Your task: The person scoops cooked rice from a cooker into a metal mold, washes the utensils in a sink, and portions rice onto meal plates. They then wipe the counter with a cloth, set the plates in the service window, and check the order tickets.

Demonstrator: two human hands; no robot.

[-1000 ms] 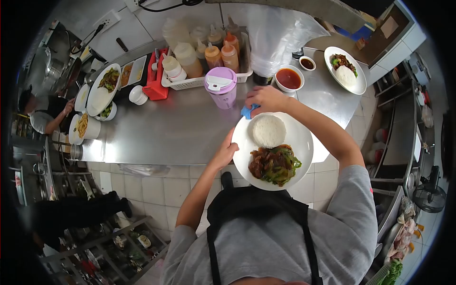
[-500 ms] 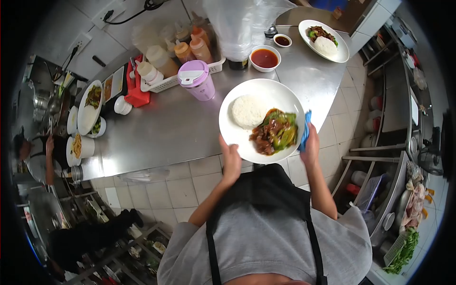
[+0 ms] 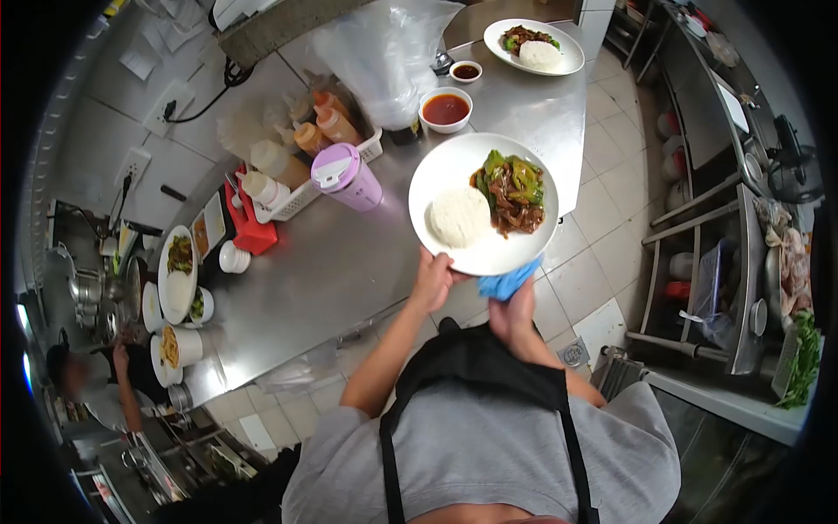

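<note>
A round white plate (image 3: 441,168) is over the front edge of the steel counter, carrying a mound of white rice (image 3: 460,217) and saucy meat with green vegetables (image 3: 513,194). My left hand (image 3: 433,281) grips its near rim at the left, fingers partly hidden under it. In my right hand (image 3: 513,310) is a bunched blue cloth (image 3: 509,281), touching or very close to the rim at the near right. A purple lidded cup (image 3: 356,179) stands on the counter to the left of the plate.
Behind the plate are a bowl of red sauce (image 3: 446,110), a small dark-sauce dish (image 3: 465,72) and another rice plate (image 3: 572,57). A basket of squeeze bottles (image 3: 301,199) lines the wall. Filled dishes (image 3: 180,293) and another person (image 3: 122,375) are at left.
The plate has turned anticlockwise, bringing the rice nearer me. My right hand and the blue cloth have moved from the right rim to the near rim, closer to my left hand.
</note>
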